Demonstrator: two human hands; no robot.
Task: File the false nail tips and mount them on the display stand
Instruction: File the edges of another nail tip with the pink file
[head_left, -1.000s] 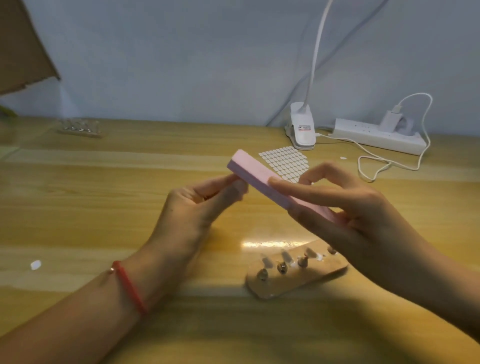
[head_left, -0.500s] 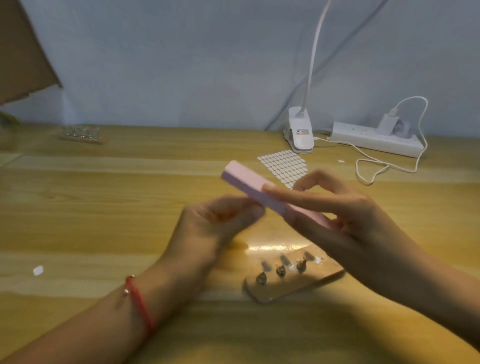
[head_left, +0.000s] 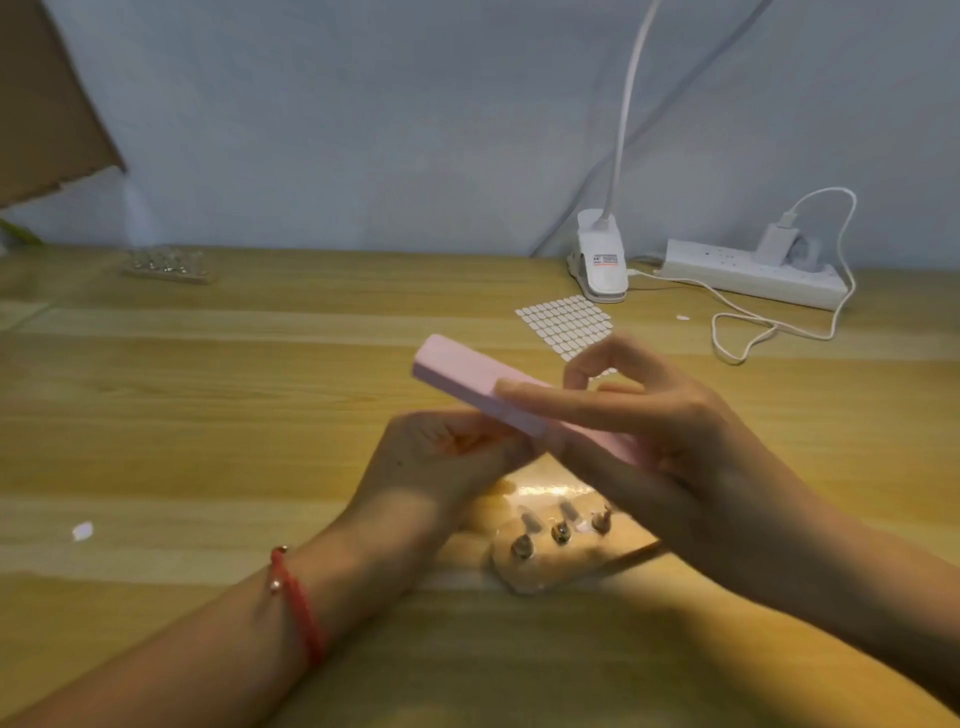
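Now: your right hand (head_left: 675, 441) grips a pink filing block (head_left: 467, 374), fingers along its top, raised over the middle of the worktop (head_left: 208, 415). Your left hand (head_left: 441, 462), fingers bunched, meets the block's underside; it is blurred, so you cannot tell whether it pinches a nail tip. Display stand (head_left: 550, 561): flat on the worktop below both hands, toward the near edge. Sticker sheet (head_left: 566, 325), power strip (head_left: 748, 275): far edge, right.

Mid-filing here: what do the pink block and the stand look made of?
The pink block looks like foam or a fine-grit buffer: matte, no shine, thick with squared edges. The stand is seemingly clear glossy acrylic; it glares and takes the colour of the table. Its pegs look like shiny metal, though blur leaves that open.
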